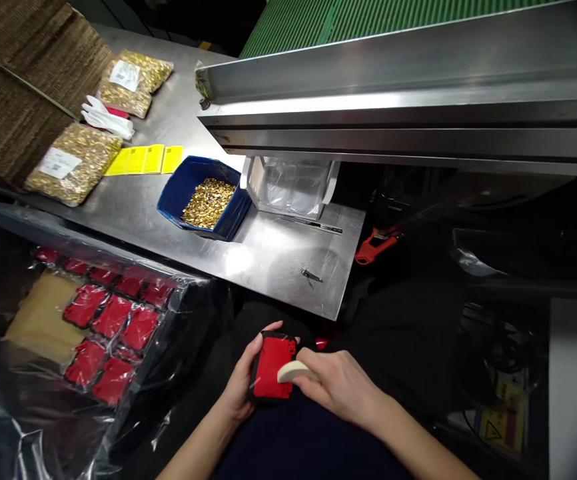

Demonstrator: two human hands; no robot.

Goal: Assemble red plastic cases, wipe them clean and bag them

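My left hand [242,380] grips a flat red part with a black rim [270,367] by its left edge, close to my lap. Between the thumb and fingers of my right hand [336,383] is a pale, cream-coloured curved tool [291,370], whose rounded end touches the red face near its right side. Exactly what kind of tool it is cannot be made out. Small cut-out shapes run along the part's right edge, partly hidden by the tool and my right fingers.
A blue bin [173,193] of small brass pieces stands on the metal table [278,260], beside a clear-lined white bin [293,183], tweezers [313,225] and a small clipper-like tool [312,275]. Bagged red parts [111,317] lie in a plastic-lined box at left. A metal beam [393,100] overhangs.
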